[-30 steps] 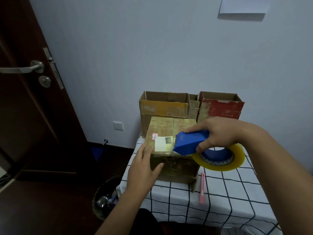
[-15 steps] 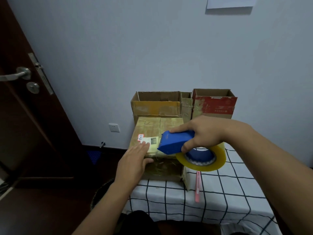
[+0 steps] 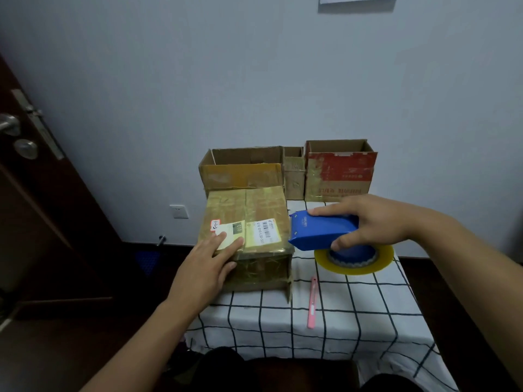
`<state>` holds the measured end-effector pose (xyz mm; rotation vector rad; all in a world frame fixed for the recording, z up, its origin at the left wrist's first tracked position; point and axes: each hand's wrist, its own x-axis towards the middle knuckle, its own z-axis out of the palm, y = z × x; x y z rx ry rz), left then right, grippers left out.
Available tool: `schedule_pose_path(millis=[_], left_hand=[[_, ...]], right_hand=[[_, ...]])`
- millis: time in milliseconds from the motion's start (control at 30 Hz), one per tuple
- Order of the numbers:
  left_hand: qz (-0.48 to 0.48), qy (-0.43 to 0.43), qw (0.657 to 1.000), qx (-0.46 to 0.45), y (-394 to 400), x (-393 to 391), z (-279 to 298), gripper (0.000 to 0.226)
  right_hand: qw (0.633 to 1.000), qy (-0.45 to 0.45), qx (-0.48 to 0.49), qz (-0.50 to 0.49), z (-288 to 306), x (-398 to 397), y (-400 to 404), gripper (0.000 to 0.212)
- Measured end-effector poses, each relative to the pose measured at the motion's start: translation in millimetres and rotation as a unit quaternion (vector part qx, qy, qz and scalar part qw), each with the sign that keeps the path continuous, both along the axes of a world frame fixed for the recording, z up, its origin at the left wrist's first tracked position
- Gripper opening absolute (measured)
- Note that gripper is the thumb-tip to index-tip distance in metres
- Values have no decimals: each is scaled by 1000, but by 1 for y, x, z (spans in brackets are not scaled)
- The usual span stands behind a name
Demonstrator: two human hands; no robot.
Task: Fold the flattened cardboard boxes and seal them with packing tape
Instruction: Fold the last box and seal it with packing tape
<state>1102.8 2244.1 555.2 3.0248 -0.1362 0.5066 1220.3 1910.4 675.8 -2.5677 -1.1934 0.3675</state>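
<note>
1. The box [image 3: 245, 222] in hand stands folded up on the table [image 3: 325, 315], its top flaps down and meeting along a middle seam. Glossy old tape covers the top, so I cannot tell whether a fresh strip crosses that seam yet; I judge the sealing is just about to begin.

2. At twelve o'clock from this box, against the wall, three more boxes stand upright with open tops: a brown box [image 3: 243, 174], a small box [image 3: 294, 176] and a red box [image 3: 339, 176]. They look shaped but not closed on top, so folding and taping seem left there.

3. The left hand [image 3: 206, 267] lies flat, fingers straight, pressing the near left corner of the box top, over the shipping label [image 3: 246, 230].

4. The right hand [image 3: 365, 222] is curled around the blue tape dispenser [image 3: 322, 230], with its tape roll [image 3: 353, 257] hanging below. The dispenser's front edge sits at three o'clock from the box, just beside its right edge.

5. A pink knife [image 3: 312, 302] lies on the table at five o'clock from the box, untouched.
</note>
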Motion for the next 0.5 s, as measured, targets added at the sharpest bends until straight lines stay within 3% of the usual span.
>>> schedule_pose_path(millis=[300, 500], left_hand=[[-24, 2, 999, 27, -8, -2, 0, 68], [-22, -13, 998, 65, -34, 5, 2, 68]], right_hand=[[999, 33, -19, -34, -35, 7, -8, 69], [997, 62, 18, -44, -52, 5, -7, 70]])
